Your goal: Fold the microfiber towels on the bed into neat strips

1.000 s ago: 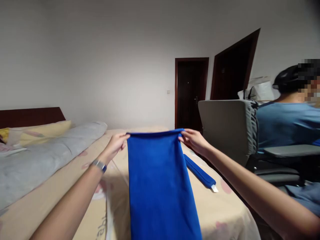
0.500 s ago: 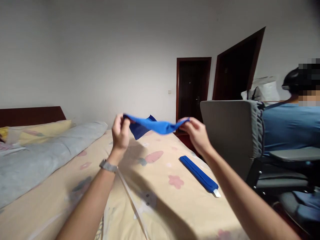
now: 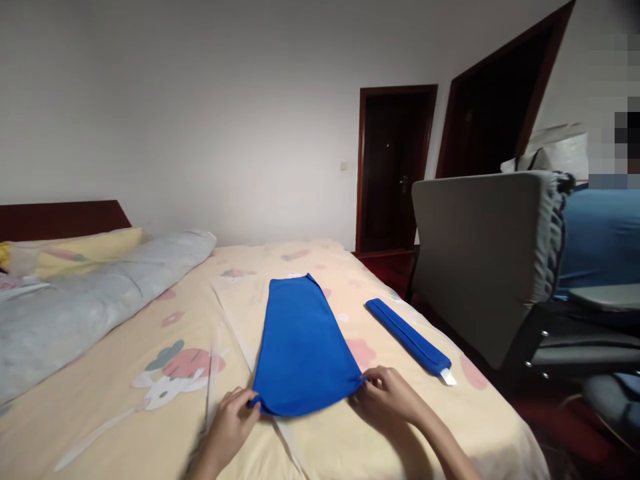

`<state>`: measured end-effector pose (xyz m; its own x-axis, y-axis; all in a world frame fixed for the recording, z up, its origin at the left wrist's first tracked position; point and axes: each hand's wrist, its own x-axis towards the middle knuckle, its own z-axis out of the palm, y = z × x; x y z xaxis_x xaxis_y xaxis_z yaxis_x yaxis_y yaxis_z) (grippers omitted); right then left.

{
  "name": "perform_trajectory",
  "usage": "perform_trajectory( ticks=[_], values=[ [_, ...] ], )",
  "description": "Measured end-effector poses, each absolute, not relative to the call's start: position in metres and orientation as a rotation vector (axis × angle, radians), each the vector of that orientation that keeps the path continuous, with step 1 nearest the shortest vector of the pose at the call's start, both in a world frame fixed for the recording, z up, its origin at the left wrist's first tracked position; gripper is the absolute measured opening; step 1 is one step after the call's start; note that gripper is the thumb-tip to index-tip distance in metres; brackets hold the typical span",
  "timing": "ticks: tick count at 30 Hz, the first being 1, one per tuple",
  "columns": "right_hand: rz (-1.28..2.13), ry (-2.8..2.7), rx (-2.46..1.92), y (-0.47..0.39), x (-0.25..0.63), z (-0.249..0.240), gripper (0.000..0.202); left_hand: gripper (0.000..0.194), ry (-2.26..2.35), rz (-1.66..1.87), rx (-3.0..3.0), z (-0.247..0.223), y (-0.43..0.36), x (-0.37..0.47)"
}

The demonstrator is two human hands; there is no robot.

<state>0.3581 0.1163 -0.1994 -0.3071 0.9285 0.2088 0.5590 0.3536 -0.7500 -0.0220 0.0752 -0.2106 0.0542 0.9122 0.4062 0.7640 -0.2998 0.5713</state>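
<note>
A blue cloth (image 3: pixel 303 347) lies spread lengthwise over the patterned bed sheet (image 3: pixel 190 413), its far end flat and its near edge curving between my hands. My left hand (image 3: pixel 239 413) pinches the near left corner. The near right corner is pinched in my right hand (image 3: pixel 383 390). To the right rests a folded blue strip (image 3: pixel 410 339) with a white tag at its near end, touched by neither hand.
A long grey bolster (image 3: pixel 115 287) and a yellow pillow (image 3: pixel 90 252) lie along the left side. Right of the bed stands a grey-covered chair (image 3: pixel 475 260), with a person in a blue shirt (image 3: pixel 600 233) seated there. Dark doors (image 3: pixel 395 173) are behind.
Both hands have come down towards the bed with the cloth, which was held bunched in the air and is now laid out. The view has shifted slightly.
</note>
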Motion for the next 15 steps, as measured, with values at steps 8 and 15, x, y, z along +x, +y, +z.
perform_trajectory(
  ticks=[8, 15],
  values=[
    [1.054, -2.212, -1.327, 0.107, 0.382, -0.208, 0.023, 0.017, 1.524, 0.636, 1.963, -0.228, 0.064, -0.028],
    [1.065, -2.215, -1.362, 0.111, 0.387, -0.216, 0.042, 0.021, 1.539, 0.728, 1.749, -0.227, 0.067, -0.023]
  ],
)
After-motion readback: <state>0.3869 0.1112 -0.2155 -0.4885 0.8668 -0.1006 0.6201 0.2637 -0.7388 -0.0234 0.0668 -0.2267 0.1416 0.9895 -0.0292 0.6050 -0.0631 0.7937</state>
